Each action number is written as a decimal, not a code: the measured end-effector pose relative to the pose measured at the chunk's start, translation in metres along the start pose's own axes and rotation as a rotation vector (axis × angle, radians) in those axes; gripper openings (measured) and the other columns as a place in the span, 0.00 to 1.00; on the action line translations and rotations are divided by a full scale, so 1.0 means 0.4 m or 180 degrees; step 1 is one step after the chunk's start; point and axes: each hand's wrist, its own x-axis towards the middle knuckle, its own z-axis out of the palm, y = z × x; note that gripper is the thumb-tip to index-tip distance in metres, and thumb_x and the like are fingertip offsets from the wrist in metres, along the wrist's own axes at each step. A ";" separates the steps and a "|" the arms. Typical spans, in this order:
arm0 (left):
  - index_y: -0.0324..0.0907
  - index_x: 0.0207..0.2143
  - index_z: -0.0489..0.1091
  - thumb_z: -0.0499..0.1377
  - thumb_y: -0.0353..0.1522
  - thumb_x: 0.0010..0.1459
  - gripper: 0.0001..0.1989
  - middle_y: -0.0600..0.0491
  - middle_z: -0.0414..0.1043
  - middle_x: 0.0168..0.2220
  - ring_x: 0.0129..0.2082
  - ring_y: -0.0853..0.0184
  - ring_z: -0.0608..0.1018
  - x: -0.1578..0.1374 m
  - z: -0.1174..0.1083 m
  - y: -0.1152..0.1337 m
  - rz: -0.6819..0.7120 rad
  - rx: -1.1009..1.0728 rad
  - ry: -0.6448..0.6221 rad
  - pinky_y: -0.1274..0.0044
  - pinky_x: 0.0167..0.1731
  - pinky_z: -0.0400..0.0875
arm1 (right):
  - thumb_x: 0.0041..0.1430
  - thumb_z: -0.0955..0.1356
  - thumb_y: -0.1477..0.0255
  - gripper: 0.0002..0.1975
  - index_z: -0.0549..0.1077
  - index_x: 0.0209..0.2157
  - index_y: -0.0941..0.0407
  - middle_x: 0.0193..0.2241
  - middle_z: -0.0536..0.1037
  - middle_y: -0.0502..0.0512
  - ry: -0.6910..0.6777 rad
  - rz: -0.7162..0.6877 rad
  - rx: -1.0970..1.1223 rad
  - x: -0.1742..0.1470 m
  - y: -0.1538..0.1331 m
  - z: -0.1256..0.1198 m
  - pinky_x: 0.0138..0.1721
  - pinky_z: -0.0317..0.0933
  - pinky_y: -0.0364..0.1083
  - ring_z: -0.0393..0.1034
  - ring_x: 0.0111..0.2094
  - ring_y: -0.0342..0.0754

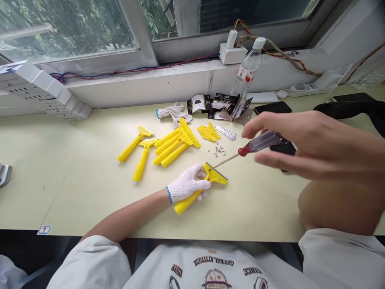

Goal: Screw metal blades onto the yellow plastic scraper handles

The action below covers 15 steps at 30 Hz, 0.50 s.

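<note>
My left hand (192, 182), in a white knit glove with a blue cuff, is wrapped round a yellow scraper (187, 202) low over the table. A metal blade edge runs along the scraper's head, and a screw shows in it. Bare, my right hand (303, 140) holds a screwdriver (261, 143) with a clear handle and red collar. The screwdriver's tip meets the scraper head near a screw spot. Just beyond lie several small screws (219, 150), thin metal blades (226, 132) and yellow plastic cover pieces (208, 131).
Two scrapers with blades (130, 147) lie at left, beside a pile of yellow scraper handles (173, 146). Behind are a spare glove (174, 113), black-and-white packaging (224, 106), a water bottle (247, 70) and a phone (273, 107). White boxes (45, 92) stand at far left.
</note>
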 end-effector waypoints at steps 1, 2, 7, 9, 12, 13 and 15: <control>0.40 0.55 0.67 0.68 0.32 0.60 0.22 0.44 0.75 0.49 0.27 0.69 0.82 0.000 0.000 -0.001 0.0013 -0.0004 0.0006 0.78 0.21 0.76 | 0.73 0.63 0.50 0.19 0.75 0.46 0.48 0.32 0.81 0.56 0.0128 0.0324 -0.0264 0.005 0.000 0.006 0.35 0.65 0.56 0.76 0.31 0.60; 0.40 0.55 0.67 0.68 0.32 0.60 0.22 0.44 0.75 0.50 0.27 0.69 0.82 0.000 0.000 -0.001 0.0029 -0.0005 0.0002 0.78 0.21 0.76 | 0.75 0.60 0.48 0.22 0.75 0.44 0.49 0.27 0.78 0.55 0.0251 0.0631 -0.0554 0.009 0.001 0.011 0.34 0.62 0.55 0.74 0.28 0.59; 0.41 0.56 0.67 0.68 0.33 0.60 0.23 0.45 0.75 0.50 0.27 0.70 0.82 0.001 0.000 -0.008 0.0118 -0.0056 -0.0028 0.78 0.21 0.76 | 0.77 0.59 0.56 0.16 0.73 0.46 0.48 0.24 0.73 0.53 0.0385 0.0738 -0.0864 0.006 0.016 0.015 0.31 0.58 0.54 0.68 0.24 0.56; 0.41 0.56 0.67 0.68 0.33 0.60 0.23 0.45 0.75 0.49 0.27 0.69 0.82 0.002 0.000 -0.009 0.0118 -0.0056 -0.0019 0.78 0.20 0.76 | 0.75 0.63 0.60 0.10 0.72 0.48 0.48 0.30 0.78 0.54 0.0364 0.0316 -0.0563 0.000 0.021 0.003 0.31 0.61 0.54 0.71 0.27 0.54; 0.40 0.54 0.67 0.67 0.32 0.61 0.21 0.46 0.76 0.46 0.26 0.69 0.82 0.003 -0.001 -0.010 0.0123 -0.0053 0.0002 0.78 0.21 0.75 | 0.73 0.66 0.67 0.07 0.73 0.49 0.48 0.43 0.81 0.56 0.0088 -0.0531 0.0014 -0.002 0.021 -0.017 0.37 0.68 0.52 0.77 0.39 0.54; 0.40 0.55 0.67 0.67 0.32 0.61 0.21 0.46 0.76 0.46 0.26 0.69 0.82 0.004 -0.001 -0.010 0.0132 -0.0054 0.0010 0.78 0.21 0.75 | 0.72 0.66 0.69 0.08 0.73 0.50 0.47 0.46 0.81 0.56 -0.0081 -0.0776 0.0221 -0.001 0.019 -0.020 0.39 0.70 0.52 0.78 0.43 0.54; 0.40 0.55 0.67 0.68 0.32 0.61 0.22 0.46 0.76 0.46 0.26 0.69 0.82 0.005 -0.001 -0.010 0.0133 -0.0061 0.0043 0.79 0.21 0.75 | 0.70 0.68 0.68 0.11 0.73 0.53 0.46 0.51 0.82 0.56 -0.0263 -0.1017 0.0524 0.003 0.009 -0.017 0.41 0.71 0.52 0.78 0.48 0.56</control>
